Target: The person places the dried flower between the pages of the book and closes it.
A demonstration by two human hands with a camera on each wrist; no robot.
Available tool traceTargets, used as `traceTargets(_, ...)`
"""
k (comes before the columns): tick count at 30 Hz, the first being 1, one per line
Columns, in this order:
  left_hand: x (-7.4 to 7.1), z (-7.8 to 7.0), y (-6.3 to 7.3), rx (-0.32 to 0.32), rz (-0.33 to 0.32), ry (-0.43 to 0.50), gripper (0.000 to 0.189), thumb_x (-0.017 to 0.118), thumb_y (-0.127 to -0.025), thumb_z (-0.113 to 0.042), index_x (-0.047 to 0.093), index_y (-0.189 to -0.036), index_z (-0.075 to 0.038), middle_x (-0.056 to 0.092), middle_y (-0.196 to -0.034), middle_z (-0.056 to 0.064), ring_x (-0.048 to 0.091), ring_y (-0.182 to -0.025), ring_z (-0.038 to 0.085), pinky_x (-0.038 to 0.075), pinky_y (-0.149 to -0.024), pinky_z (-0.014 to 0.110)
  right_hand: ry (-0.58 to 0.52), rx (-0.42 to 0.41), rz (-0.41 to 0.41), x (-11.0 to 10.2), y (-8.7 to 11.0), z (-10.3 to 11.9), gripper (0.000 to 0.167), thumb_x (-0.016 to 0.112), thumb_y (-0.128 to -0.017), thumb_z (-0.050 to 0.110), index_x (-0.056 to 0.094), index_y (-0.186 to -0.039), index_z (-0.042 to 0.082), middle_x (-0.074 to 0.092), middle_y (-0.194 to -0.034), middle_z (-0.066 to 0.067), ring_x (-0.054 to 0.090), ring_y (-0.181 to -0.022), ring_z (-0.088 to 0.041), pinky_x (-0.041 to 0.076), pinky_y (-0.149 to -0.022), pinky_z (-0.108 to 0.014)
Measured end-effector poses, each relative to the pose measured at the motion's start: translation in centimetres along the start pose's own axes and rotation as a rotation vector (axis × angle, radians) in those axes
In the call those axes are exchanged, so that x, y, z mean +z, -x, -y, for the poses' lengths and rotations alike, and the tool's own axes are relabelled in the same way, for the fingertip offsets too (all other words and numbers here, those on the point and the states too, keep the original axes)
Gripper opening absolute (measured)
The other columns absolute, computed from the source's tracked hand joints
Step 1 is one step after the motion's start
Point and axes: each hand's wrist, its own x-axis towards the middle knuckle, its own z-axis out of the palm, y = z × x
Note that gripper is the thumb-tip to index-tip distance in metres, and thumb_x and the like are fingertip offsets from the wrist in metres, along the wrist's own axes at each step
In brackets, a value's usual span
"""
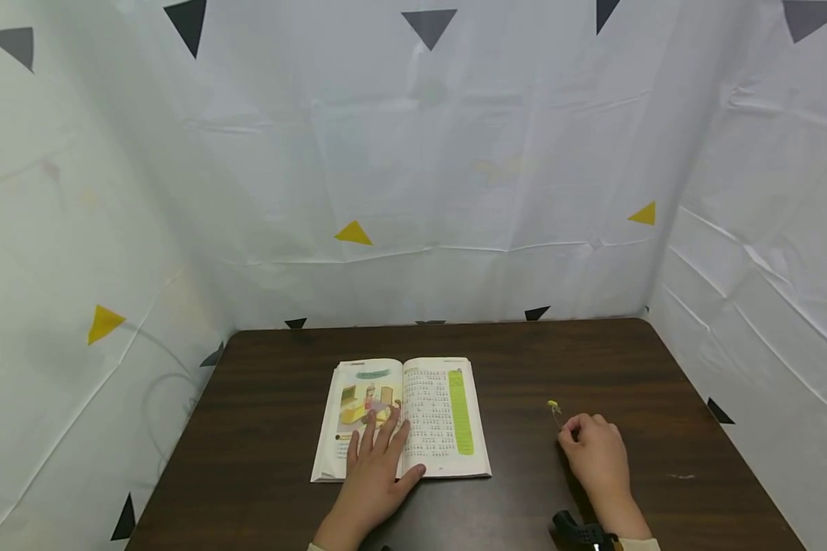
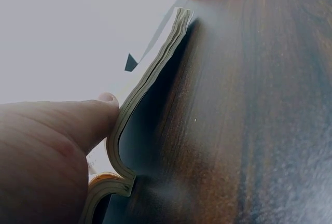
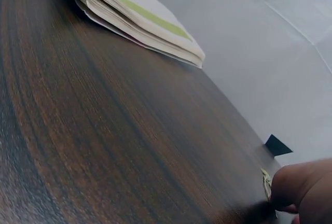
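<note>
An open book [image 1: 444, 413] lies on the table, with a picture on its left page and lines of print beside a green strip on its right. Across its lower left page and inner fold rests my left hand [image 1: 375, 482], fingers spread; in the left wrist view its thumb [image 2: 98, 115] lies at the book's thick page edge. To the right of the book, my right hand [image 1: 596, 455] pinches the thin stem of a small yellow flower [image 1: 553, 404]. The flower's stem [image 3: 266, 183] shows beside the fingertips in the right wrist view; its lower end is hidden.
The dark wooden table [image 1: 269, 428] has rounded far corners. White sheeting [image 1: 413, 168] with black, grey and yellow triangles stands behind it and on both sides. A black device [image 1: 582, 529] is strapped to the right wrist.
</note>
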Motion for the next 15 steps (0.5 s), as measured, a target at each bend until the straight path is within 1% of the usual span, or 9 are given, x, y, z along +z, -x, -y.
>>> traceTargets(4,-0.1,-0.1,0.1,0.007,-0.005,-0.001,0.078,0.068,-0.102,-0.058,0.046,-0.167,-0.02,0.027,-0.183,0.002,0.012,-0.171,0.042,0.014,-0.128,0.076,-0.01,-0.022,-0.044,0.0,0.1,0.4,0.01,0.08,-0.096,0.018,0.076,-0.094,0.008,0.064,-0.086,-0.007,0.055,-0.081,-0.028,0.042,-0.076,-0.042)
traceTargets(7,-0.1,-0.1,0.1,0.004,0.002,-0.003,0.079,0.067,-0.103,-0.058,0.045,-0.168,-0.02,0.026,-0.183,0.003,0.011,-0.171,0.042,0.014,-0.128,0.075,-0.004,-0.044,-0.057,0.0,0.1,0.8,0.009,0.08,-0.095,0.016,0.077,-0.09,0.008,0.064,-0.083,-0.006,0.054,-0.078,-0.026,0.041,-0.075,-0.041)
traceTargets(11,-0.2,-0.1,0.0,-0.001,0.015,-0.001,0.079,0.066,-0.103,-0.06,0.045,-0.168,-0.021,0.025,-0.183,0.002,0.01,-0.171,0.042,0.013,-0.129,0.076,0.009,-0.051,-0.037,0.0,0.2,1.1,0.01,0.076,-0.094,0.014,0.075,-0.086,0.008,0.064,-0.082,-0.006,0.055,-0.078,-0.027,0.043,-0.077,-0.043)
traceTargets(15,-0.1,0.0,0.0,-0.002,0.015,-0.005,0.079,0.066,-0.103,-0.061,0.044,-0.168,-0.021,0.025,-0.183,0.002,0.01,-0.171,0.041,0.013,-0.128,0.075,-0.011,-0.032,-0.024,0.3,0.2,1.0,0.009,0.074,-0.092,0.015,0.074,-0.086,0.009,0.066,-0.086,-0.007,0.058,-0.082,-0.029,0.045,-0.079,-0.045)
